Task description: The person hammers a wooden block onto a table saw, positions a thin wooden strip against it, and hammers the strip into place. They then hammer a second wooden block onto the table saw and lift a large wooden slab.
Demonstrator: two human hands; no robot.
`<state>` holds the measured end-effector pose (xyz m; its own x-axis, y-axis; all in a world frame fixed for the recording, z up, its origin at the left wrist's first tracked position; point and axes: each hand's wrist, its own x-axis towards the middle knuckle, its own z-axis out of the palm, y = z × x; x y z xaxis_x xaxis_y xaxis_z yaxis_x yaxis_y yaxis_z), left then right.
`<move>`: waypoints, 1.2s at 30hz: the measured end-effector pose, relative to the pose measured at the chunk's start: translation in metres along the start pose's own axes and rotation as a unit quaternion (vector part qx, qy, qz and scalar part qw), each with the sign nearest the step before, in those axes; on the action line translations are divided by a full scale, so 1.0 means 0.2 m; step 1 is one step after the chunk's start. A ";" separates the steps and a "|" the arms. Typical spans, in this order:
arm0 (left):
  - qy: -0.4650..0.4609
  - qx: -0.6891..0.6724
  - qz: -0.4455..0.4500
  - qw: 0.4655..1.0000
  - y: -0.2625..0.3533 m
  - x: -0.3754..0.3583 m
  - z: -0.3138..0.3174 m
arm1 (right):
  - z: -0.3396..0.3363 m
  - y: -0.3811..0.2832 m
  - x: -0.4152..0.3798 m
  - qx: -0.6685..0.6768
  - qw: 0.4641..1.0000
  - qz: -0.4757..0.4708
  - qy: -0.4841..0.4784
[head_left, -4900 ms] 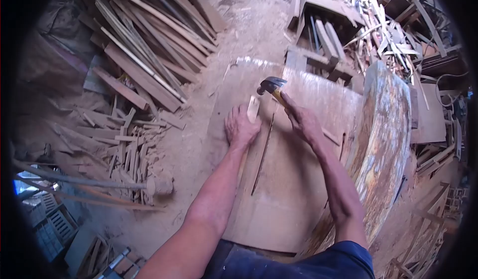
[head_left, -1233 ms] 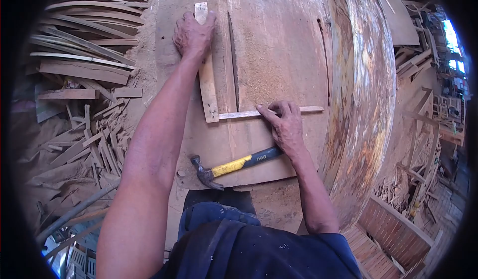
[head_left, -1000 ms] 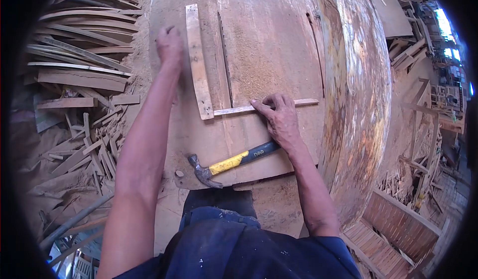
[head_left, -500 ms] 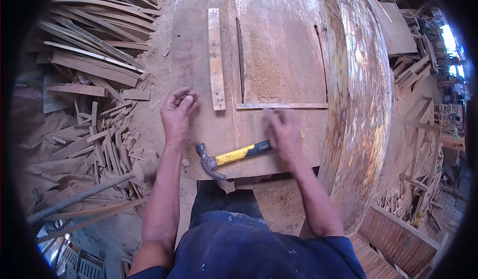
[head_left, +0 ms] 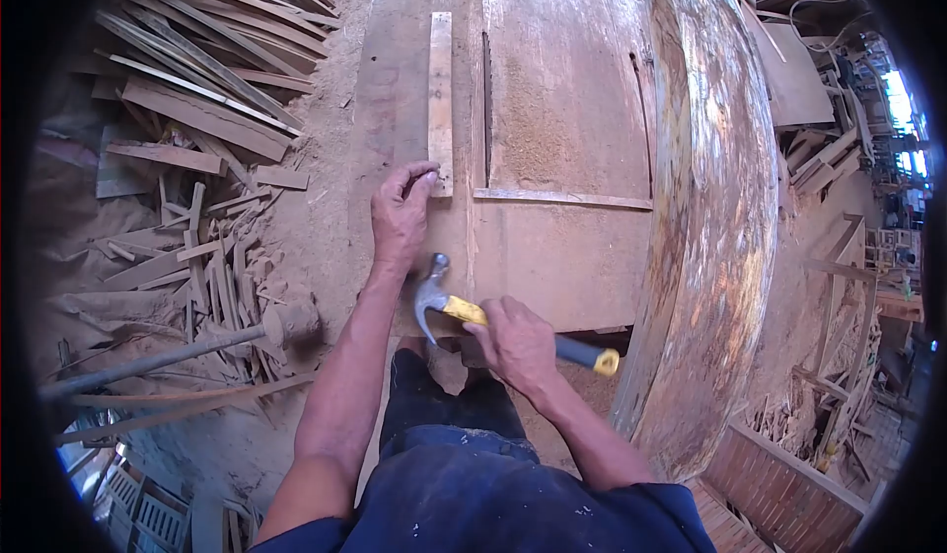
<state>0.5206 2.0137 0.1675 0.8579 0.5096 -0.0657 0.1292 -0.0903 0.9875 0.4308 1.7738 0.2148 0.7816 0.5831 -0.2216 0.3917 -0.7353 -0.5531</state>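
My right hand (head_left: pixel 520 349) is wrapped round the handle of a claw hammer (head_left: pixel 464 308) with a yellow and dark grip. The steel head points left, its claw toward me, raised near the board's front edge. My left hand (head_left: pixel 402 216) is closed in a pinch at the near end of a narrow wooden strip (head_left: pixel 441 89). What the fingertips hold, if anything, is too small to make out. The strip lies lengthwise on a dusty wooden board (head_left: pixel 562 257). A thin batten (head_left: pixel 562 198) lies across the board, right of my left hand.
A big rough-barked slab (head_left: pixel 715 188) stands along the right side. Wood offcuts (head_left: pixel 212 287) and long thin strips (head_left: pixel 217 40) are heaped at the left. A mallet-like tool with a round head (head_left: pixel 289 318) reaches in from the lower left. Sawdust (head_left: pixel 533 139) lies on the board.
My right hand has taken hold of the hammer, which lay on the board, and lifted it. My left hand has moved right to the near end of the strip.
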 end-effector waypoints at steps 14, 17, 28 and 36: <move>0.027 0.101 0.071 0.992 -0.13 -0.04 0.07 | -0.31 -0.10 0.05 0.274 0.948 0.117 0.114; 0.054 0.113 0.086 0.988 -0.11 -0.03 0.08 | -0.24 -0.05 0.19 0.168 0.970 0.026 0.172; 0.077 0.096 0.082 0.989 -0.14 -0.07 0.12 | -0.25 -0.06 0.26 0.028 0.990 -0.013 0.141; 0.139 0.378 0.127 0.906 -0.23 -0.16 0.15 | -0.22 0.07 0.24 0.078 0.947 -0.188 0.250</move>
<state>0.5021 1.9748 0.1199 0.7624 0.5767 0.2936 0.3392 -0.7425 0.5776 0.4952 1.7761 0.2328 0.7486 0.5283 0.4006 0.6418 -0.4258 -0.6378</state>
